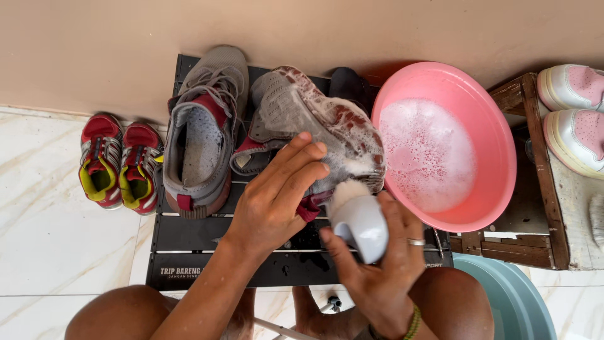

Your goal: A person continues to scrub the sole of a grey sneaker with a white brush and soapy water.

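My left hand (277, 198) presses down on a grey and dark-red sneaker (314, 119) that lies on its side, covered in soap suds. My right hand (384, 264), with a ring and a green bead bracelet, grips a pale grey scrub brush (358, 220) whose bristles touch the sneaker's heel end. The matching grey sneaker (204, 135) stands upright just to the left on a black slatted folding table (189, 236).
A pink basin (484, 151) of foamy water sits to the right on a worn wooden crate (535, 242). Small red and yellow shoes (119, 160) lie on the tiled floor at left. White and pink shoes (576, 113) rest at far right. A teal basin (516, 296) is near my right knee.
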